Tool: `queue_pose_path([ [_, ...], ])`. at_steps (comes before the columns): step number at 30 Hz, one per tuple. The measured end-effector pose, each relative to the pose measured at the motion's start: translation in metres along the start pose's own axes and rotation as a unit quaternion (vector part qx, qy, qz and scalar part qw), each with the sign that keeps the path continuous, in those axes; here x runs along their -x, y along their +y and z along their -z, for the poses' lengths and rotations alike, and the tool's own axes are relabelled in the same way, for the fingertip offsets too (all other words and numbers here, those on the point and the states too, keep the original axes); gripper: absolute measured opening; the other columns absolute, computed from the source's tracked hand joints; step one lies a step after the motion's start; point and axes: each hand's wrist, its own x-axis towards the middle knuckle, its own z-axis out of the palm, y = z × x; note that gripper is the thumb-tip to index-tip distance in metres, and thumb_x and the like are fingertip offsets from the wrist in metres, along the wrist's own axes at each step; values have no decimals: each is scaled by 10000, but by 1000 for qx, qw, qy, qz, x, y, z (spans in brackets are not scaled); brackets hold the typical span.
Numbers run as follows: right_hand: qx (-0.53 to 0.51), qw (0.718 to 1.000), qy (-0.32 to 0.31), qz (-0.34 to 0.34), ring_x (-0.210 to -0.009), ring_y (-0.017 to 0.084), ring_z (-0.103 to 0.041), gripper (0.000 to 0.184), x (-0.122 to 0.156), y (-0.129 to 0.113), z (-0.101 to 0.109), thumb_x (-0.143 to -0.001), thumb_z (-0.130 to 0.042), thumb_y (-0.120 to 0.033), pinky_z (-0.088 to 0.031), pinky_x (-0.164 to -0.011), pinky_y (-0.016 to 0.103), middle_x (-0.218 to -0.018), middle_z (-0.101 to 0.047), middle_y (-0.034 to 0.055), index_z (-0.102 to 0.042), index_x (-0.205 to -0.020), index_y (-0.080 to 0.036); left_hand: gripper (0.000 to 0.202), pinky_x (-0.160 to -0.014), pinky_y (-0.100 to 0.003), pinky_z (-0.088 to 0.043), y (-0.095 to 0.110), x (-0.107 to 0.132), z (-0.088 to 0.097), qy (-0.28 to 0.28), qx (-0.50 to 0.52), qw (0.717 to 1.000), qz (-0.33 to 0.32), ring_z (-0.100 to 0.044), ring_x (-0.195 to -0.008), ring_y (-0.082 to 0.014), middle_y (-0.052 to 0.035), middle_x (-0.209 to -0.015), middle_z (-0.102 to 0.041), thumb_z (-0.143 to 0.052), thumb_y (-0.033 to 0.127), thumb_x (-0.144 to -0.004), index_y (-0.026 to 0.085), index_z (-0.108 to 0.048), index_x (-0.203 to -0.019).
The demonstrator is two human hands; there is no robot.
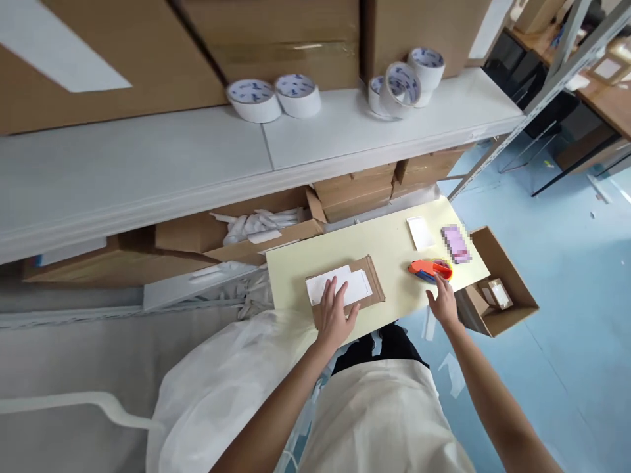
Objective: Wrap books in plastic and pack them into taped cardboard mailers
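Note:
My left hand [336, 318] lies with fingers spread over white paper cards [359, 284]. Beneath them is a flat piece of brown cardboard [375, 279], on a pale yellow table [394, 240]. An orange and blue tape dispenser [424, 267] rests toward the table's right side. At its near edge is my right hand [446, 305], thumb apart from the fingers; the fingertips reach the dispenser, but whether they touch it I cannot tell. Farther back lie a white card [420, 233] and a blurred pink-purple thing [456, 244].
An open carton [513, 279] holding a small box [500, 293] stands right of the table. A grey shelf [197, 154] with tape rolls [298, 95] and large cartons runs behind. White plastic sheeting [221, 387] bulges at the left. Paper scraps [452, 374] lie on the blue floor.

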Motion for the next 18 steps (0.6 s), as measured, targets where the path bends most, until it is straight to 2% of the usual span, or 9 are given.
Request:
queue_pose_path([
  [3,69,996,-62,0,-1147,356,-533,419,-19,24,1,-858,-525,-298,-367,-1004,559,-1215,-610,206,-530,-1244,-137,403,-1125,-474,-343,25,-28,-16,-102,30,994,-35,-382,-1377,-296,-151,-1428,-466,-547,308,-867,182,-549,-1250],
  [5,86,992,-91,-12,-1101,353,-554,390,-28,29,-9,-857,-546,-301,-316,-1030,569,-1123,-652,199,-543,-1209,-134,384,-1096,-442,-392,40,-45,-30,-172,53,983,-42,-460,-1317,-277,-134,-1380,-517,-567,294,-848,190,-577,-1217],
  [7,86,991,-101,-35,-1023,336,-580,338,-34,28,-18,-880,-527,-305,-267,-1048,586,-1030,-681,170,-548,-1181,-153,385,-1085,-432,-406,54,-62,-46,-219,69,973,-35,-492,-1287,-272,-127,-1357,-539,-598,286,-820,190,-597,-1192],
  [9,63,991,-110,-47,-963,320,-592,270,-36,26,-19,-911,-489,-313,-234,-1054,604,-977,-691,140,-563,-1133,-179,391,-1101,-443,-381,66,-79,-61,-235,88,968,-12,-489,-1291,-268,-124,-1351,-548,-616,284,-805,184,-604,-1183],
  [12,-48,987,-155,-21,-999,312,-588,276,-33,24,2,-935,-467,-378,-250,-1061,588,-1028,-681,120,-574,-1115,-198,431,-1095,-458,-368,79,-101,-77,-223,156,958,85,-483,-1295,-267,-136,-1357,-551,-620,332,-820,169,-587,-1217],
  [13,-107,978,-178,-12,-1008,304,-588,313,-31,24,13,-939,-461,-414,-298,-1045,558,-1048,-674,115,-570,-1140,-200,442,-1071,-451,-391,84,-106,-80,-232,194,944,134,-509,-1269,-266,-140,-1347,-564,-619,366,-828,168,-587,-1222],
  [15,-235,941,-243,-11,-943,268,-603,370,-26,23,33,-949,-430,-466,-431,-935,456,-1032,-671,101,-573,-1170,-206,449,-1008,-423,-443,92,-114,-82,-291,274,891,214,-581,-1179,-261,-140,-1272,-627,-636,433,-822,162,-626,-1179],
  [17,-332,896,-293,-16,-919,247,-604,403,-22,22,45,-943,-434,-500,-475,-855,392,-1049,-667,97,-588,-1175,-209,432,-941,-386,-485,102,-118,-80,-362,330,833,257,-638,-1072,-247,-125,-1144,-698,-684,465,-782,156,-685,-1084],
  [18,-365,877,-310,-20,-921,243,-602,409,-20,21,48,-937,-447,-510,-479,-842,378,-1063,-665,98,-598,-1168,-209,414,-903,-367,-502,106,-118,-79,-385,343,813,269,-655,-1019,-238,-116,-1079,-722,-715,463,-755,155,-707,-1032],
])
